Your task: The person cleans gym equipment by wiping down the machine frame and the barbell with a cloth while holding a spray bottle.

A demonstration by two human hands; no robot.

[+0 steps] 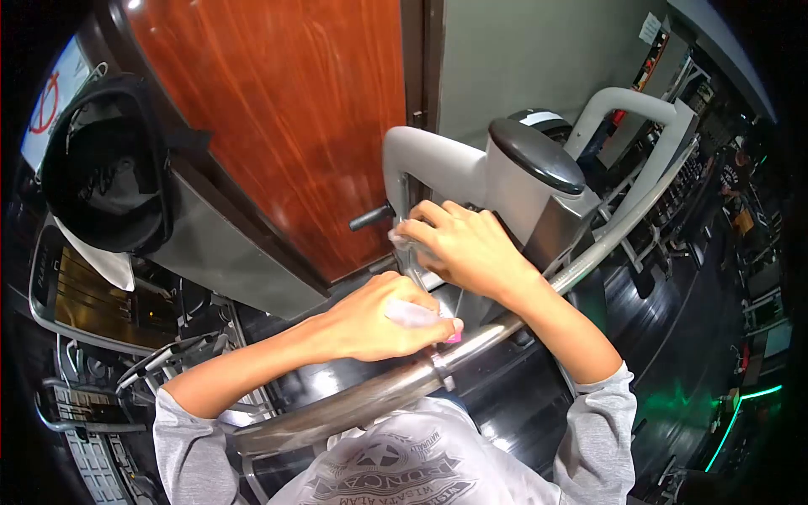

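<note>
A small whitish bottle [408,314] is held in the left hand [374,324], with the fingers closed about it and the thumb laid along it; a pink tip [454,337] is seen by the thumb. The bottle is held above the steel bar [353,414], and no label on it can be made out. The right hand [463,252] is placed farther forward, at the grey frame of the machine [433,160], with its fingers bent. Something pale is partly seen under them, but whether it is gripped cannot be told.

The machine is topped by a black pad [539,156], and a black handle [370,217] is set out from its side, in front of the reddish wooden door [286,109].

On the shirt [404,463], "WISATA ALAM" is printed upside down to the view, near a star badge and the word "NATURALLY"; the larger word between is creased and cannot be read surely. A red circled mark is shown on the sign [55,109] at far left. Beside it, pale marks on a black hanging item [105,168] cannot be read. Small letters are borne by the framed panel [93,295] below, too faint to be trusted. A paper [650,28] is fixed high on the right, its writing too small.
</note>
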